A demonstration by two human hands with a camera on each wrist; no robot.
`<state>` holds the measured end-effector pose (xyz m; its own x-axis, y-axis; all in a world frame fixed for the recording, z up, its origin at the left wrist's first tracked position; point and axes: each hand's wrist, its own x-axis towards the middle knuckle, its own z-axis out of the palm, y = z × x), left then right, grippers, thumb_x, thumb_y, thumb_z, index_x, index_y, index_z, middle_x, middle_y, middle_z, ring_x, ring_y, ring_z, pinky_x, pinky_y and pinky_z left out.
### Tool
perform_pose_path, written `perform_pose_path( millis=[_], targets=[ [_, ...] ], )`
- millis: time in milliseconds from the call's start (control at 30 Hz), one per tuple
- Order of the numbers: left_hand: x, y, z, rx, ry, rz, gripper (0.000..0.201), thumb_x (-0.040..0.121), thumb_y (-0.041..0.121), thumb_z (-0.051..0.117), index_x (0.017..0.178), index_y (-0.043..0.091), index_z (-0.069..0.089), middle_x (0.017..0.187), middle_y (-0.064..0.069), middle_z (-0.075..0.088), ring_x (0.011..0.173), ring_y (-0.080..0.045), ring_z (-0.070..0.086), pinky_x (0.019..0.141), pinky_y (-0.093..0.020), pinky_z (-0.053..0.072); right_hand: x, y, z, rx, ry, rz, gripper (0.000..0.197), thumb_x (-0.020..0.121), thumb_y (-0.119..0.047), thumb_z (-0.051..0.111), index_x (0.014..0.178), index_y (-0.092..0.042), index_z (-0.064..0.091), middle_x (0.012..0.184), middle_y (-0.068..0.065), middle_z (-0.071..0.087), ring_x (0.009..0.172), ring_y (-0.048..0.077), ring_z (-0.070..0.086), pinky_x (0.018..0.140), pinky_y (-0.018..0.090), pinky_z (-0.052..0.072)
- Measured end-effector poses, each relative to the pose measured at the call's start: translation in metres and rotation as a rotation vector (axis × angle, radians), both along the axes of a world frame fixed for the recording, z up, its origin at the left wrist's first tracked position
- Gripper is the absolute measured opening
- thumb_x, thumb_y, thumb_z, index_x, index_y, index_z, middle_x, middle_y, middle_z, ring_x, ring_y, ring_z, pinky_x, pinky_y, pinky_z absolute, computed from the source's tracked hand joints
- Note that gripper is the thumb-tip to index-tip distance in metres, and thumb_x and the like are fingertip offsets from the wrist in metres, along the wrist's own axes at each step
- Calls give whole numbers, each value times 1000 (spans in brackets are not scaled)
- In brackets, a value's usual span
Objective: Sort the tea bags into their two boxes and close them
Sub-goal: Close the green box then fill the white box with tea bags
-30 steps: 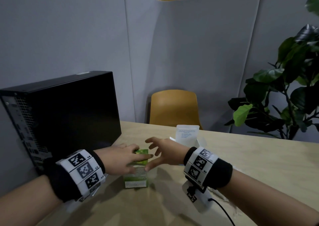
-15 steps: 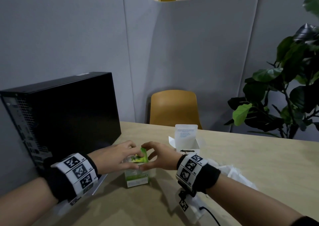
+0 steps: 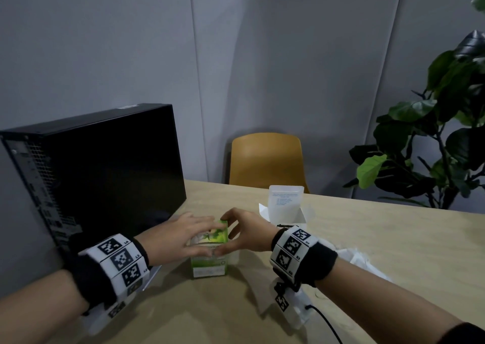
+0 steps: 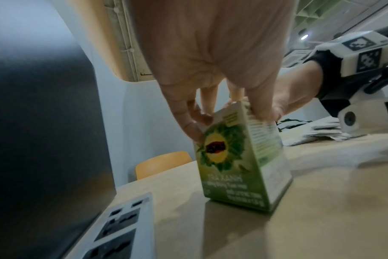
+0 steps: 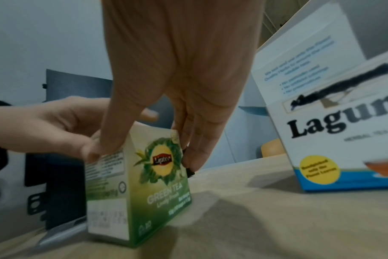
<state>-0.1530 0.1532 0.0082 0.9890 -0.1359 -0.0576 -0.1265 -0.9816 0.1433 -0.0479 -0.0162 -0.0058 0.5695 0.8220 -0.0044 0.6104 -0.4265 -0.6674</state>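
A green tea box (image 3: 208,263) stands upright on the wooden table (image 3: 393,251), its lid folded down. My left hand (image 3: 203,238) lies over the top with fingers on the lid and thumb on the near side. My right hand (image 3: 231,234) pinches the box's right top edge between thumb and fingers. The left wrist view shows my left hand (image 4: 228,122) gripping the top of the green box (image 4: 237,166). In the right wrist view my right hand (image 5: 153,150) grips the green box (image 5: 144,184). A white herbal tea box (image 3: 286,204) stands behind with its lid up. White tea bags (image 3: 351,258) lie at the right.
A black computer case (image 3: 105,173) stands close on the left, with a white power strip (image 4: 122,227) at its foot. A yellow chair (image 3: 266,159) and grey partitions are behind the table. A leafy plant (image 3: 433,146) is at the far right. A black cable (image 3: 325,322) trails near my right wrist.
My right hand came in from spread fingers and closed on the green box's top. The green lid flap, raised half a second ago, now lies flat under my fingers.
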Motion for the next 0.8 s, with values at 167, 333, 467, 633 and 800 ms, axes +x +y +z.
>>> perform_pose_path(
  millis=[167,333,467,633,800],
  targets=[
    [2,-14,-1,152,95,79,70,87,45,55,136,61,7,156,4,10,139,-22,21,108,-43,34,-4,3,4,-97,-97,-18,82,66,-38,80,133,-12,39,131,7,49,107,21,56,87,31,48],
    [18,-31,0,-47,119,214,38,82,58,53,116,45,41,150,0,13,132,-30,31,106,-47,33,-2,-37,47,-124,-304,-14,39,95,-28,46,132,-15,44,131,9,50,113,23,53,95,31,40],
    [46,-32,-2,-201,93,225,39,85,15,57,116,34,42,145,-3,15,133,-29,26,108,-43,33,14,-98,78,-222,-425,-135,34,98,-23,31,110,-21,63,119,5,59,108,24,55,96,39,43],
    [71,-18,-1,-325,44,286,67,75,-8,53,120,39,38,143,-5,30,130,-25,28,104,-43,37,28,-159,58,-615,-296,-79,41,93,-44,46,129,-24,49,131,8,50,117,23,50,101,32,38],
    [78,-15,-4,-157,62,338,78,77,1,53,140,37,25,154,-6,14,142,-26,9,115,-46,17,30,-164,18,-770,-204,35,78,79,-43,67,143,-36,23,148,1,26,135,26,31,110,38,28]
  ],
)
